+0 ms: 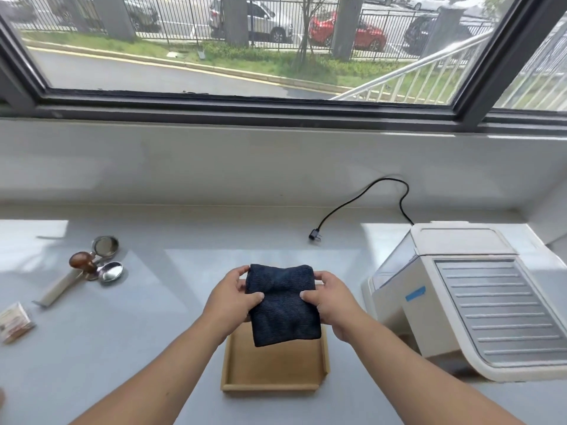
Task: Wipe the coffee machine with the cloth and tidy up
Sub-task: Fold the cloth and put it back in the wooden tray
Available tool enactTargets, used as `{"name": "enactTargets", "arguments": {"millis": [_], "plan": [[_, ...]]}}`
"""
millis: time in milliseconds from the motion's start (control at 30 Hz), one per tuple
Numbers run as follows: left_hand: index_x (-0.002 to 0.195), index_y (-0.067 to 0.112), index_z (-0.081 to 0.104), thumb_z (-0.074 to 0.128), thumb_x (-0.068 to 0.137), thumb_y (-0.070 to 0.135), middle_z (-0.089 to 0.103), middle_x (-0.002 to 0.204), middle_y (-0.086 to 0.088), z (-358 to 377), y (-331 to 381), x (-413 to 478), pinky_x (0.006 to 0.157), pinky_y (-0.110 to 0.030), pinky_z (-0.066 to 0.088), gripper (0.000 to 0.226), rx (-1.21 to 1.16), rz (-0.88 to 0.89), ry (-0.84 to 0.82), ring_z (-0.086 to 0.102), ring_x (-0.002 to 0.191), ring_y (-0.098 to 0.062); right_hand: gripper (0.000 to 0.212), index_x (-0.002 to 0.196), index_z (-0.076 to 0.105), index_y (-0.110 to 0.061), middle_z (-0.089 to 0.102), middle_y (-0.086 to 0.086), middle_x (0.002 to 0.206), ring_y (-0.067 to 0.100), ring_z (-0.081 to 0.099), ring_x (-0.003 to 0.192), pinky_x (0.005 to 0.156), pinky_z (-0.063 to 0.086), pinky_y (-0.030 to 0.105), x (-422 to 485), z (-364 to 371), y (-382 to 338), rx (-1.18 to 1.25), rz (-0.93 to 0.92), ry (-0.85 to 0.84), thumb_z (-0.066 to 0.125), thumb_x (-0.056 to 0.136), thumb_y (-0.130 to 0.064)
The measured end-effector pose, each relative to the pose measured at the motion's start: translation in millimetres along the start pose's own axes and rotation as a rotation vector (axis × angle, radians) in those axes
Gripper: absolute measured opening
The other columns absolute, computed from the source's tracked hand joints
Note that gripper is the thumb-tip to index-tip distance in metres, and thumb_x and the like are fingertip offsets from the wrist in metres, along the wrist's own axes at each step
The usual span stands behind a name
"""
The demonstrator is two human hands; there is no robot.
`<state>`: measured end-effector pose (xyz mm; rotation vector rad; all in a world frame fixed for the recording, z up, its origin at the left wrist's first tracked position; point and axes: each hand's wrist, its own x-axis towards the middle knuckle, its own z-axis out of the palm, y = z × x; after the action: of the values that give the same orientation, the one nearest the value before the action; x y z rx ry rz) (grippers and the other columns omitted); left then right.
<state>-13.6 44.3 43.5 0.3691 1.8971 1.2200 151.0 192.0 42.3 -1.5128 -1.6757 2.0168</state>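
A folded dark navy cloth (282, 305) is held in the air over a shallow wooden tray (274, 386) at the front middle of the counter. My left hand (231, 297) grips the cloth's left edge and my right hand (333, 302) grips its right edge, thumbs on top. The white coffee machine (478, 299) with a ribbed metal top stands to the right, apart from both hands. Its black power cord (362, 199) lies unplugged on the counter behind it.
At the left lie a wood-handled tamper (84, 265), a portafilter (102, 251) with a pale handle, and a metal filter basket (111, 271). A small packet (13, 322) sits at the far left edge. A window sill and wall rise behind the counter.
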Motion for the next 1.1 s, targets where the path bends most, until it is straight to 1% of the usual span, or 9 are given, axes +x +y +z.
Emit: {"name": "enactTargets", "arguments": {"millis": [100, 200, 433, 533, 600, 733, 833, 967, 1100], "plan": [[0.147, 0.029, 0.051, 0.073, 0.092, 0.003, 0.068, 0.119, 0.008, 2, -14, 5, 0.061, -0.029, 0.063, 0.065, 0.025, -0.016, -0.002, 0.073, 0.100, -0.016, 0.034, 0.119, 0.061, -0.022, 0.073, 0.006, 0.117, 0.027, 0.075, 0.101, 0.069, 0.060, 0.038, 2, 2, 12, -0.009, 0.021, 0.002, 0.066, 0.092, -0.004], [0.143, 0.033, 0.051, 0.074, 0.091, 0.006, 0.067, 0.121, 0.008, 4, -27, 10, 0.067, -0.034, 0.066, 0.062, 0.075, -0.020, -0.003, 0.071, 0.104, -0.017, 0.034, 0.120, 0.060, -0.023, 0.075, 0.001, 0.113, 0.023, 0.076, 0.097, 0.067, 0.061, 0.036, 3, 3, 21, -0.024, 0.041, -0.007, 0.065, 0.093, -0.003], [0.129, 0.042, 0.056, 0.075, 0.086, 0.010, 0.071, 0.118, 0.013, 6, -54, 22, 0.072, -0.041, 0.067, 0.057, 0.129, -0.024, -0.003, 0.073, 0.099, -0.011, 0.033, 0.117, 0.060, -0.023, 0.077, 0.007, 0.108, 0.026, 0.076, 0.095, 0.077, 0.063, 0.046, 12, 9, 39, -0.074, 0.065, 0.000, 0.064, 0.092, -0.003], [0.136, 0.041, 0.053, 0.077, 0.083, 0.016, 0.070, 0.119, 0.014, 6, -63, 25, 0.085, -0.047, 0.064, 0.063, 0.176, -0.028, 0.003, 0.073, 0.101, -0.013, 0.032, 0.116, 0.060, -0.025, 0.076, 0.008, 0.109, 0.028, 0.076, 0.097, 0.084, 0.064, 0.052, 17, 12, 46, -0.098, 0.072, 0.000, 0.064, 0.091, -0.005], [0.140, 0.040, 0.050, 0.077, 0.081, 0.020, 0.069, 0.120, 0.016, 6, -70, 28, 0.088, -0.048, 0.063, 0.068, 0.204, -0.029, 0.008, 0.072, 0.103, -0.014, 0.036, 0.119, 0.061, -0.025, 0.077, 0.009, 0.109, 0.029, 0.076, 0.098, 0.088, 0.062, 0.053, 20, 14, 51, -0.104, 0.074, 0.001, 0.063, 0.091, -0.003], [0.143, 0.039, 0.048, 0.077, 0.083, 0.022, 0.071, 0.117, 0.018, 7, -82, 32, 0.084, -0.046, 0.064, 0.069, 0.258, -0.025, 0.021, 0.072, 0.101, -0.010, 0.041, 0.123, 0.062, -0.025, 0.077, 0.013, 0.108, 0.031, 0.075, 0.099, 0.091, 0.061, 0.054, 25, 18, 61, -0.111, 0.079, -0.015, 0.060, 0.090, -0.001], [0.147, 0.036, 0.045, 0.076, 0.086, 0.025, 0.069, 0.117, 0.018, 8, -85, 33, 0.086, -0.042, 0.063, 0.069, 0.385, 0.005, 0.038, 0.069, 0.101, -0.006, 0.039, 0.121, 0.062, -0.025, 0.076, 0.012, 0.108, 0.030, 0.075, 0.099, 0.091, 0.061, 0.054, 29, 19, 65, -0.131, 0.085, -0.018, 0.061, 0.089, -0.002], [0.148, 0.033, 0.045, 0.075, 0.088, 0.027, 0.066, 0.115, 0.017, 11, -86, 34, 0.091, -0.036, 0.057, 0.068, 0.521, 0.038, 0.070, 0.067, 0.104, -0.011, 0.036, 0.116, 0.062, -0.028, 0.077, 0.007, 0.107, 0.025, 0.076, 0.096, 0.089, 0.062, 0.051, 32, 19, 70, -0.151, 0.110, -0.016, 0.063, 0.089, -0.005], [0.145, 0.035, 0.047, 0.075, 0.088, 0.028, 0.062, 0.104, 0.021, 14, -86, 34, 0.081, -0.032, 0.053, 0.064, 0.600, 0.057, 0.094, 0.066, 0.099, -0.012, 0.040, 0.124, 0.060, -0.027, 0.075, 0.001, 0.110, 0.020, 0.074, 0.097, 0.087, 0.063, 0.043, 35, 21, 75, -0.181, 0.117, -0.014, 0.064, 0.089, -0.009]]}}
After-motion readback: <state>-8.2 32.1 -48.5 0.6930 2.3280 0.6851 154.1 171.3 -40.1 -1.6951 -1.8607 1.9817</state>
